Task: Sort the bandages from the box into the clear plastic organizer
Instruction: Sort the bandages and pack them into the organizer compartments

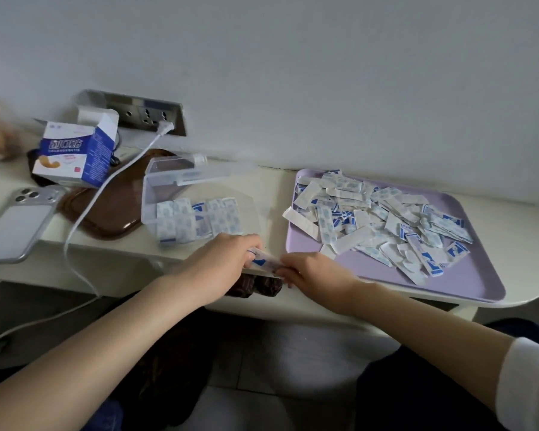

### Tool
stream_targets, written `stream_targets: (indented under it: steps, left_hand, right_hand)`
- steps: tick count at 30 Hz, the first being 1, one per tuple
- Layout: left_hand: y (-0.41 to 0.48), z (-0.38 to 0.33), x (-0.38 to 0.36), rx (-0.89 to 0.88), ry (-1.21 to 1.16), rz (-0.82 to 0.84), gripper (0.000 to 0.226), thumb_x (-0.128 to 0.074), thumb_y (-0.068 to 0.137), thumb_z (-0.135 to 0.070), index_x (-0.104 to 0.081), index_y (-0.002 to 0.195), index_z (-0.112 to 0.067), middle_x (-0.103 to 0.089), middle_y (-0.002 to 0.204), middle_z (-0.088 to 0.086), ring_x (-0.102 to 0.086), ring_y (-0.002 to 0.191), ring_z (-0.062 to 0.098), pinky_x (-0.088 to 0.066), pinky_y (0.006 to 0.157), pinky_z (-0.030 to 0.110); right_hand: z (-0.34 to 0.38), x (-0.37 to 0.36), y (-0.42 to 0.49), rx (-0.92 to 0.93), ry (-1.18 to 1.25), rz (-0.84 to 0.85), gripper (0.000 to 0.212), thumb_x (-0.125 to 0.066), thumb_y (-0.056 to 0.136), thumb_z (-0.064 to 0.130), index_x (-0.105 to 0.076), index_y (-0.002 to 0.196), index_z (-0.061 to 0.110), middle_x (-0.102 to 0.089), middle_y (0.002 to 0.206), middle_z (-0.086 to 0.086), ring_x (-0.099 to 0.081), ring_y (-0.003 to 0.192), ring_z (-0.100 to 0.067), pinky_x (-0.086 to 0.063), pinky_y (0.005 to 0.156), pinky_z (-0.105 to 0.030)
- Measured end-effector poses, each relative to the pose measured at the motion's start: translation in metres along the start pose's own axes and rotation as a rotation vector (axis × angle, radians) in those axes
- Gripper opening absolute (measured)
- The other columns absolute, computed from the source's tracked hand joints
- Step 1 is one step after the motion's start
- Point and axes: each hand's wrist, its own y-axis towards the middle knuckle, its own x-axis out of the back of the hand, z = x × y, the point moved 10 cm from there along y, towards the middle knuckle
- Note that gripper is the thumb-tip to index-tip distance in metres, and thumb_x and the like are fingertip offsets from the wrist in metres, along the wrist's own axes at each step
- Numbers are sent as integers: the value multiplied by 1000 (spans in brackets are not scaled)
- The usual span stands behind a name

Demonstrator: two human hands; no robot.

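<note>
We find left hand [227, 259] and right hand [311, 275] both pinching one bandage stack [263, 263] — fingers curled. We advise squaring it before the organizer [148, 195].

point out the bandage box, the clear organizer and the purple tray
bandage box [66, 157], head view, on its front face
clear organizer [149, 197], head view, on its left wall
purple tray [467, 275], head view, on its bare floor
</note>
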Motion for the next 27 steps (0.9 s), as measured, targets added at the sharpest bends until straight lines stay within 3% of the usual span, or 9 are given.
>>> stream_targets:
  steps: [3, 6, 10, 15, 18, 22, 25, 27]
  left_hand:
    - [-8, 7, 17, -23, 37, -57, 18, -43, 97, -10, -56, 90, -19, -56, 77, -1, -55, 75, 19, -43, 67, 35]
    - [-12, 16, 40, -54, 18, -145, 17, -43, 97, -9, -56, 89, -16, -52, 82, 1, -50, 74, 18, -41, 70, 38]
    - [-16, 31, 73, -86, -22, -307, 25, -47, 91, 3, -58, 93, -19, -51, 89, -1, -50, 70, 17, -45, 68, 46]
    - [-17, 42, 98, -88, -15, -375, 29, -48, 89, 6, -51, 93, -23, -56, 94, -3, -49, 75, 13, -46, 63, 35]
    - [-19, 49, 110, -95, -53, -409, 10, -54, 92, -6, -54, 95, -16, -56, 87, -3, -54, 73, 19, -48, 65, 43]
    - [-22, 61, 127, -59, -8, -514, 6, -58, 92, -17, -54, 96, -15, -57, 88, -5, -53, 71, 19, -45, 59, 34]
    - [-23, 80, 136, 2, 57, -587, 13, -58, 91, -21, -54, 103, -16, -62, 96, -3, -57, 86, 20, -47, 72, 36]
    - [-18, 93, 128, 60, 132, -491, 23, -59, 90, -28, -53, 109, -17, -62, 108, -1, -55, 98, 22, -44, 85, 39]
  right_hand:
    - [25, 7, 10, 35, 9, -54, 19, -44, 98, 27, -53, 100, 10, -62, 98, -10, -58, 90, -32, -43, 74, -39]
    - [51, 23, 24, 36, 47, -145, 25, -48, 96, 29, -53, 115, 14, -66, 103, -6, -60, 93, -28, -46, 79, -40]
    - [86, 46, 45, 89, 79, -245, 22, -48, 96, 30, -59, 96, 11, -62, 80, -1, -58, 75, -26, -47, 74, -43]
    - [104, 54, 65, 73, 137, -277, 23, -48, 96, 26, -61, 92, 8, -58, 66, 8, -55, 58, -9, -50, 70, -36]
    - [108, 52, 74, 61, 50, -275, 26, -49, 96, 25, -62, 87, 5, -54, 63, 3, -48, 62, -22, -42, 66, -36]
    - [107, 61, 94, 44, -27, -292, 29, -52, 93, 23, -63, 76, 2, -59, 66, -12, -49, 65, -26, -42, 66, -37]
    - [96, 74, 108, -52, -6, -299, 40, -54, 90, 19, -44, 52, 10, -36, 51, -7, -26, 51, -17, -28, 48, -22]
    - [84, 83, 117, -146, 31, -324, 47, -54, 88, 15, -32, 47, 14, -24, 49, -2, -17, 51, -15, -25, 42, -21]
